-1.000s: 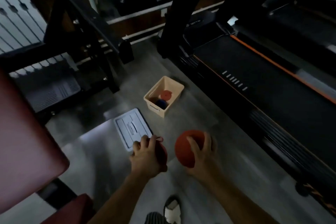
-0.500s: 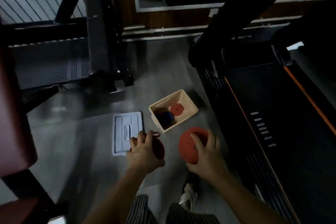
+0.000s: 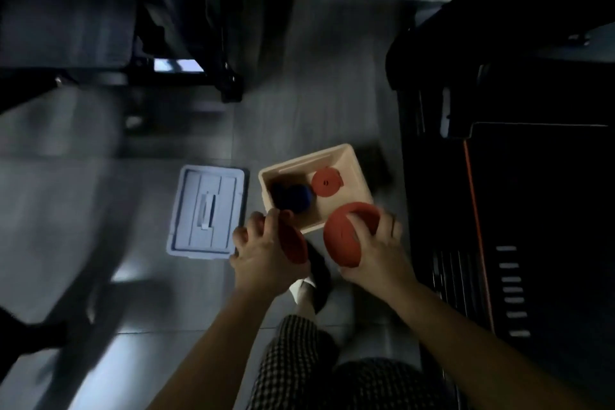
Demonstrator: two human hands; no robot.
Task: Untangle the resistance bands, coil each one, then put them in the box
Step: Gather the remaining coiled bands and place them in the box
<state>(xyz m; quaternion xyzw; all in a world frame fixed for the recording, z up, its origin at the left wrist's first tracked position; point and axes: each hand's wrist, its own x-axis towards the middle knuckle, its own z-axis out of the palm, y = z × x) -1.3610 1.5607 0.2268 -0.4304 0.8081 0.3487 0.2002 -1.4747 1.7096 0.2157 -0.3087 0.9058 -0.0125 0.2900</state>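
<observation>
A beige box [image 3: 359, 173] stands open on the grey floor just ahead of my hands. Inside it lie a dark blue coiled band [image 3: 296, 198] and a small red coiled band [image 3: 326, 182]. My right hand [image 3: 376, 250] grips a large red coiled band [image 3: 341, 236] at the box's near right corner. My left hand [image 3: 263, 251] is closed on another red coiled band [image 3: 294, 243], seen edge-on, beside the box's near left corner. The picture is dim and blurred.
The box's pale blue lid [image 3: 208, 211] lies flat on the floor left of the box. A black treadmill [image 3: 515, 210] with an orange stripe runs along the right. Dark gym machine frames [image 3: 186, 27] stand at the back left. My checked trousers [image 3: 299, 359] and shoe [image 3: 314, 280] are below.
My view has swung down and toward the box. Both hands, still holding their red coils, have come closer to the box's near edge.
</observation>
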